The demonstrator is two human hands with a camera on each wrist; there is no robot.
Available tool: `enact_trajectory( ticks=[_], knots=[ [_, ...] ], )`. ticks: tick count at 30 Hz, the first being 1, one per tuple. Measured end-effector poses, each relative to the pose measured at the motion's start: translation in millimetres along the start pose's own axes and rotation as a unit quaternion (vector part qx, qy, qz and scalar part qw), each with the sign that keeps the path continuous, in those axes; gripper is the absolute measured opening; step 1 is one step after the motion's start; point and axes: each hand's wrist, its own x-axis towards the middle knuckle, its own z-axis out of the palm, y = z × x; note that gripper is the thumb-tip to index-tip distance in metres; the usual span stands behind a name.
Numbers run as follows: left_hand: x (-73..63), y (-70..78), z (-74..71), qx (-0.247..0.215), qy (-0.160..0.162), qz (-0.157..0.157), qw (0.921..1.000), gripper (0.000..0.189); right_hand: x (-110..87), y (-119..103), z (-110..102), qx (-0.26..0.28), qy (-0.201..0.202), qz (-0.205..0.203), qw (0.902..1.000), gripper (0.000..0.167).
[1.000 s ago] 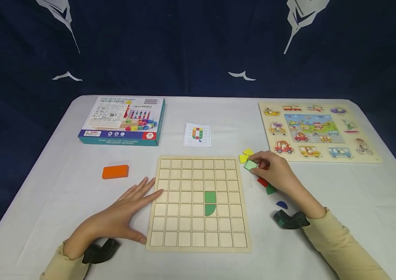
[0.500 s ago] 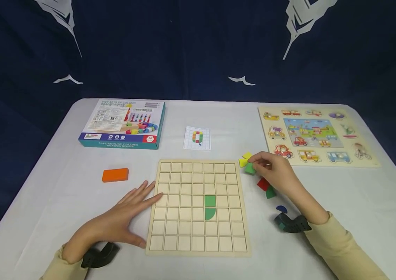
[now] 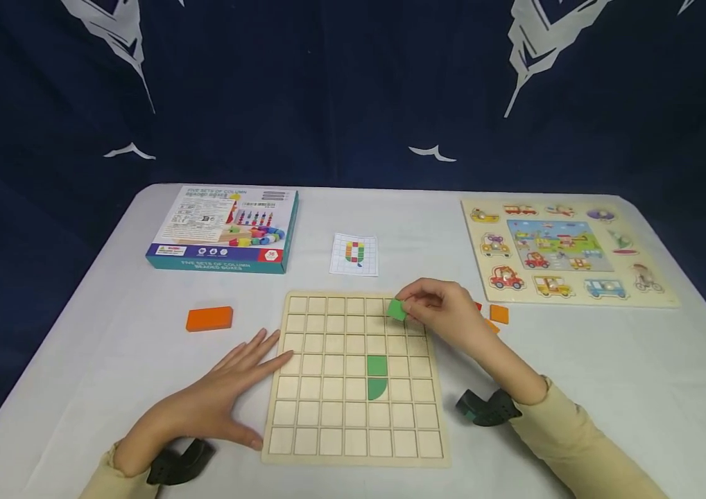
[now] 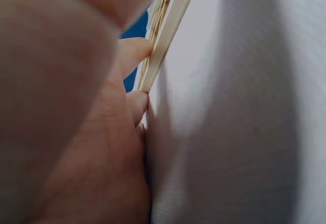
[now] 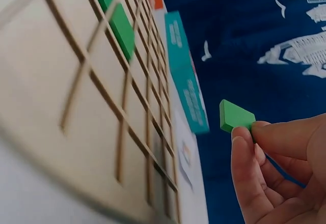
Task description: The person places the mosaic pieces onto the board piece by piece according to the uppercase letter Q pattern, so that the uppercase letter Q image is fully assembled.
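Note:
My right hand (image 3: pixel 446 315) pinches a green square tile (image 3: pixel 396 310) between thumb and fingertips, above the upper right of a wooden grid board (image 3: pixel 318 414). In the right wrist view the green tile (image 5: pixel 237 116) is raised clear of the board. One green square (image 3: pixel 376 365) lies in a cell right of the board's middle, with a green quarter-circle (image 3: pixel 377 388) in the cell just below. My left hand (image 3: pixel 212 398) has its fingers spread, fingertips and thumb at the board's left edge. Seen from the left wrist, fingers touch that edge (image 4: pixel 168 30).
A small pattern card (image 3: pixel 354 254) lies behind the board. At back left is a toy box (image 3: pixel 218 232), with an orange block (image 3: pixel 209 319) before it. A picture puzzle (image 3: pixel 634 284) lies at back right. Orange tiles (image 3: pixel 499 314) show beside my right hand, which hides other pieces.
My right hand has picked up the green square from the loose pieces right of the board and carried it left over the board's upper right. The left hand stays at the edge.

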Motion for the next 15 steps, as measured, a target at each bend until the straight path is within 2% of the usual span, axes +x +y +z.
enact_trajectory(
  ticks=[7,11,15],
  knots=[
    [-1.3,0.0,2.7,-0.004,-0.003,-0.006,1.0000,0.114,-4.0,5.3,24.1,0.064,-0.040,0.026,0.9968,0.011],
    [-0.5,-0.9,2.4,0.003,-0.003,-0.008,1.0000,0.114,-4.8,8.8,29.9,0.044,-0.054,0.009,0.9976,0.011],
    [0.6,-1.6,1.0,0.007,-0.001,-0.008,0.9999,0.114,-3.8,10.0,30.6,-0.009,-0.065,-0.024,0.9975,0.010]
  ],
)
